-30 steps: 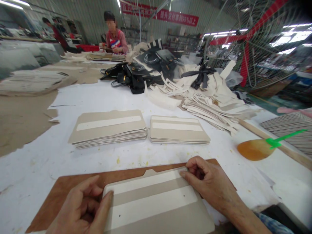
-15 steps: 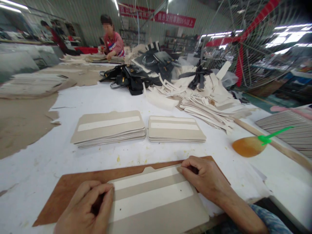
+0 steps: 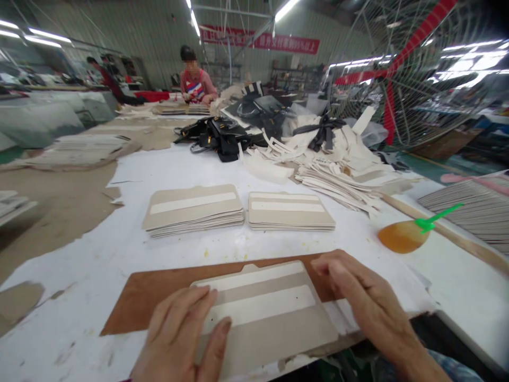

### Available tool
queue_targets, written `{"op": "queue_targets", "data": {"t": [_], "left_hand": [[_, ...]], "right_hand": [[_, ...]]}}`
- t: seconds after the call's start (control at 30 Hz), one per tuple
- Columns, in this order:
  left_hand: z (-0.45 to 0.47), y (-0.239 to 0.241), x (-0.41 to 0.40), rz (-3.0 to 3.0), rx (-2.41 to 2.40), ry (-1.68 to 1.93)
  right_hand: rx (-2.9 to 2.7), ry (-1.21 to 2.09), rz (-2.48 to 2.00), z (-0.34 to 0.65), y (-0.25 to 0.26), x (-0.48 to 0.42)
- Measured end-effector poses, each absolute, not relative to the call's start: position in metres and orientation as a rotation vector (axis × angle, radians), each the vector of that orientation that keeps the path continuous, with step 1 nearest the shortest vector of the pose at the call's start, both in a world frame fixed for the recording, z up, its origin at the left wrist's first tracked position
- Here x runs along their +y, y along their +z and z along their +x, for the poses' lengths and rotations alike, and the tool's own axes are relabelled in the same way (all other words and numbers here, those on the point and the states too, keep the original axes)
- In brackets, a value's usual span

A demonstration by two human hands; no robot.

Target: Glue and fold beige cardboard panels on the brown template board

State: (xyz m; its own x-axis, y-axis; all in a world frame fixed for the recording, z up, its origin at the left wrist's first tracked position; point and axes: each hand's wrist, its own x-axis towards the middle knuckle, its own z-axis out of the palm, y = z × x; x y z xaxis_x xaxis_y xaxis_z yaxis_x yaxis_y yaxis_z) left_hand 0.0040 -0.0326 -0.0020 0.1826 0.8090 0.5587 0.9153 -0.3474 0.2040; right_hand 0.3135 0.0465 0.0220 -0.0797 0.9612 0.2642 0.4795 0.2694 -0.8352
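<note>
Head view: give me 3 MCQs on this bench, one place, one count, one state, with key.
1. Where does the grey panel under the hands lie?
A. on a brown board
B. on the black bags
C. on the floor

2. How many neat stacks of grey panels sit just beyond the brown board?
A. one
B. two
C. five

3. How is the left hand?
A. open, flat on the panel
C. clenched around a green tool
B. raised off the table

Key: 1 A, brown shows around the panel's far and left edges; 2 B, left stack and right stack lie side by side; 3 A, fingers spread on the panel, while the right hand rests at its right edge.
</note>
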Motion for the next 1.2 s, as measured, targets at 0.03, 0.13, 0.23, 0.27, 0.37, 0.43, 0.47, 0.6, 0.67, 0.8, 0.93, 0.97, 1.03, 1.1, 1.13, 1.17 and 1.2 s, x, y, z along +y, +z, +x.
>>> {"op": "queue_targets", "data": {"t": [0.03, 0.13, 0.23, 0.27, 0.37, 0.43, 0.47, 0.6, 0.67, 0.8, 0.93, 0.97, 1.03, 1.1, 1.13, 1.17, 1.2], "left_hand": [[0.014, -0.004, -0.029, -2.290, -1.605, -0.800], [0.033, -0.015, -0.023, -2.272, -1.520, -0.628], [0.039, -0.021, -0.025, -2.243, -1.536, -0.556], [0.040, -0.021, -0.025, -2.233, -1.545, -0.545], [0.046, -0.023, -0.025, -2.181, -1.582, -0.588], [0.051, -0.026, -0.022, -2.091, -1.617, -0.699], [0.054, -0.028, -0.021, -2.044, -1.624, -0.756], [0.055, -0.038, -0.020, -1.993, -1.586, -0.823], [0.051, -0.040, -0.021, -2.050, -1.551, -0.752], [0.041, -0.038, -0.024, -2.168, -1.524, -0.587], [0.037, -0.038, -0.026, -2.246, -1.622, -0.543], [0.037, -0.038, -0.027, -2.256, -1.641, -0.532], [0.037, -0.039, -0.027, -2.256, -1.662, -0.510], [0.038, -0.038, -0.027, -2.251, -1.661, -0.492], [0.038, -0.037, -0.026, -2.249, -1.661, -0.489], [0.039, -0.035, -0.025, -2.253, -1.665, -0.489], [0.039, -0.033, -0.024, -2.256, -1.668, -0.500]], "right_hand": [[-1.880, 0.642, -1.258, 0.303, 0.021, 0.046], [-2.185, 0.341, -1.029, 0.277, 0.014, 0.049], [-2.284, 0.117, -0.929, 0.269, 0.002, 0.054], [-2.297, 0.074, -0.914, 0.270, -0.002, 0.055], [-2.374, -0.059, -0.826, 0.281, -0.015, 0.058], [-2.468, -0.167, -0.729, 0.291, -0.025, 0.061], [-2.508, -0.218, -0.679, 0.295, -0.030, 0.063], [-2.529, -0.291, -0.613, 0.305, -0.047, 0.068], [-2.515, -0.293, -0.627, 0.306, -0.050, 0.067], [-2.495, -0.296, -0.708, 0.302, -0.045, 0.060], [-2.527, -0.343, -0.801, 0.293, -0.031, 0.057], [-2.533, -0.352, -0.822, 0.292, -0.027, 0.057], [-2.525, -0.388, -0.841, 0.291, -0.023, 0.057], [-2.486, -0.442, -0.866, 0.293, -0.021, 0.057], [-2.465, -0.465, -0.888, 0.295, -0.021, 0.057], [-2.442, -0.476, -0.924, 0.298, -0.021, 0.058], [-2.422, -0.474, -0.973, 0.301, -0.021, 0.059]]}}
